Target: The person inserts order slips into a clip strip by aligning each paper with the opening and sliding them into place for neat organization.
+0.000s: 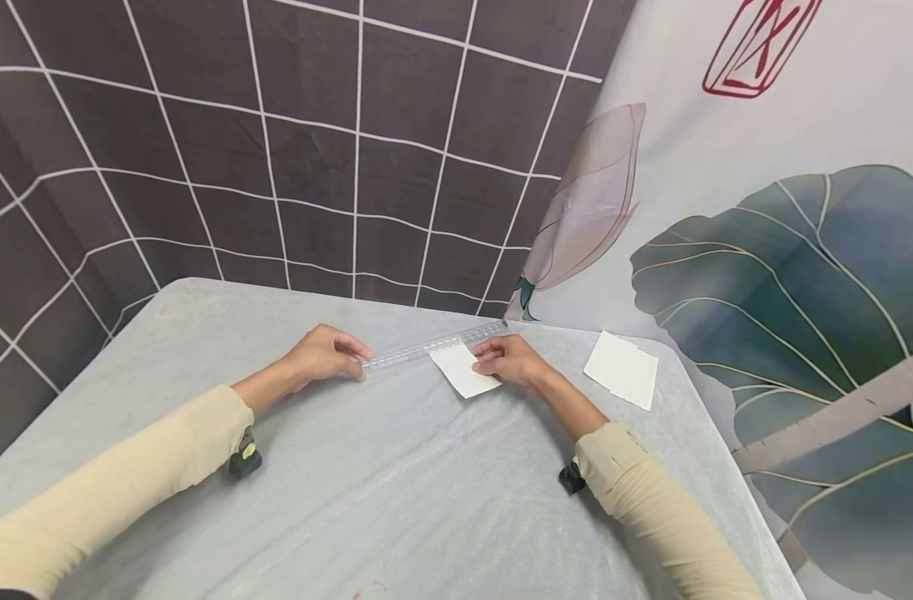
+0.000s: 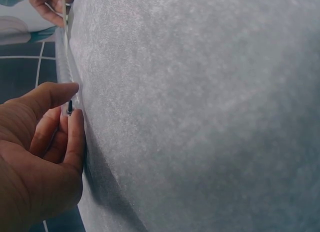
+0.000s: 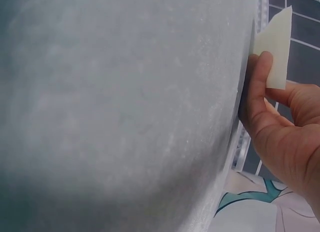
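A long clear plastic ruler lies slantwise near the back edge of the table. My left hand pinches its near-left end; in the left wrist view, the thumb and fingers stand on either side of that end, where a small black mark shows. My right hand holds a white piece of paper by its right side, between thumb and fingers. The paper's upper edge overlaps the ruler's right half. In the right wrist view the paper is tilted up off the cloth, with the ruler behind the hand.
Two overlapping white sheets lie to the right of my right hand. Grey cloth covers the table. Behind it hangs a dark curtain with white grid lines, and at the right a leaf-printed curtain.
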Demonstrator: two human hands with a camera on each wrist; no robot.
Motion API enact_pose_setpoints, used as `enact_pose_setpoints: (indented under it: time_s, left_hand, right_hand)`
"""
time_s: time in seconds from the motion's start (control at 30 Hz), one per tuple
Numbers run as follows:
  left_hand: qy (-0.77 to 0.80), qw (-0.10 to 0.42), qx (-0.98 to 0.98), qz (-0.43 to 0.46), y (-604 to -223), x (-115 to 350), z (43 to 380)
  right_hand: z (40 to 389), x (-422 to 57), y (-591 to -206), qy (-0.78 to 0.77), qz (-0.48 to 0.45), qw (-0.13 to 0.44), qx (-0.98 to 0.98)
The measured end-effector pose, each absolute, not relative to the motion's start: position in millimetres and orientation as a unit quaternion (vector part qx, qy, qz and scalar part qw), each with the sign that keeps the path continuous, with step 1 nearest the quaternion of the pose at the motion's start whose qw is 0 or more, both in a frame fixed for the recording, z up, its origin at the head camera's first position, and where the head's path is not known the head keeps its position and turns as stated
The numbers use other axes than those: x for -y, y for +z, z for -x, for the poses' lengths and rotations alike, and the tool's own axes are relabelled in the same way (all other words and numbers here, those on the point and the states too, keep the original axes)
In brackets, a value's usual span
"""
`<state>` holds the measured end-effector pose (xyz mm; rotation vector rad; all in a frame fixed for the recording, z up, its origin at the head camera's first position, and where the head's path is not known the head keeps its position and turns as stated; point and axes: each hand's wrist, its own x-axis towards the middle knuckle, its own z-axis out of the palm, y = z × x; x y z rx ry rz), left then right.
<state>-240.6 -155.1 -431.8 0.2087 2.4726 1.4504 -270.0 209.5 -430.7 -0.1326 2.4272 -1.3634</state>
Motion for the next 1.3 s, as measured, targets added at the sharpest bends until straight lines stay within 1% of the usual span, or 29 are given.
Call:
enact_pose_setpoints:
  time_s: [0.7, 1.3]
  left_hand:
    - [0.509, 0.13, -0.848, -0.075, -432.5, 154.5, 240.3]
    - [0.511, 0.129, -0.846, -0.08, -432.8, 154.1, 239.0]
  right_hand:
    - [265.1, -201.6, -428.2, -0.464, 0.053, 0.182, -0.865]
    - [263.9, -197.0, -430.5, -0.482, 0.06, 0.187, -0.854]
